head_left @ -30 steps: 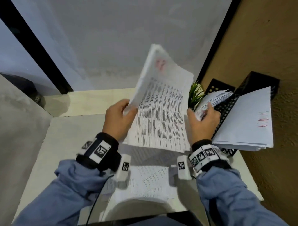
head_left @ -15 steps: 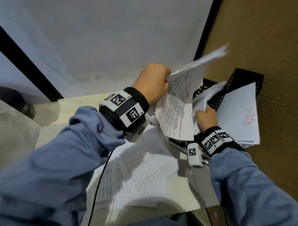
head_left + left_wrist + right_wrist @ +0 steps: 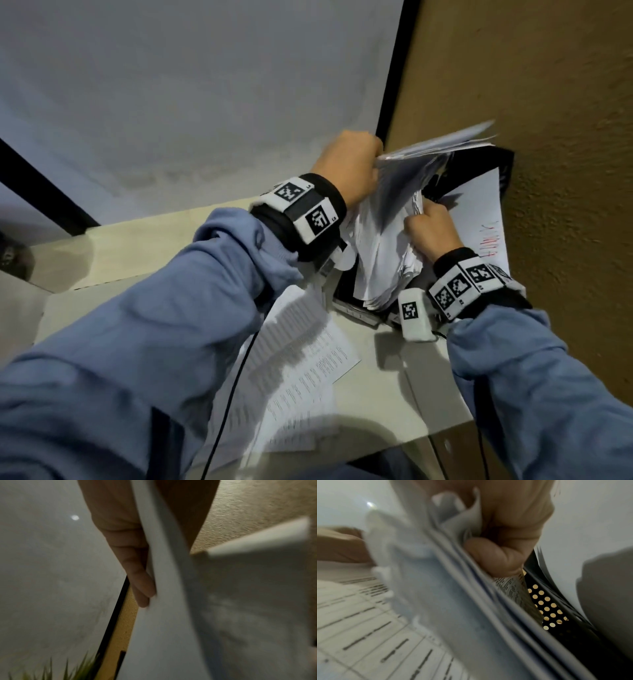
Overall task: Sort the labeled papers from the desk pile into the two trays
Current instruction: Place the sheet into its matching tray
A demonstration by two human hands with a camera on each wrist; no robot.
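Note:
Two black perforated trays [image 3: 503, 164] stand against the brown wall at the desk's right. My left hand [image 3: 352, 164] grips the top edge of a printed paper [image 3: 404, 178] and holds it over the near tray; its fingers [image 3: 140, 582] lie along the sheet [image 3: 171, 601]. Lower down, my right hand [image 3: 428, 229] pinches the stack of papers [image 3: 380, 260] that stands in the near tray, thumb [image 3: 494, 557] pressed on the sheets [image 3: 453, 588]. The far tray holds white sheets with a red label [image 3: 489, 240]. The desk pile [image 3: 301, 370] lies by my left forearm.
The pale desk [image 3: 394, 387] ends near my body at the bottom of the head view. A green plant [image 3: 73, 669] shows low in the left wrist view. Behind the desk is a white wall [image 3: 205, 102] with a black strip [image 3: 394, 68] at the corner.
My left hand has swung the printed paper from in front of me to the right, over the near tray, and laid it flatter. My right hand stays on the stack in the tray.

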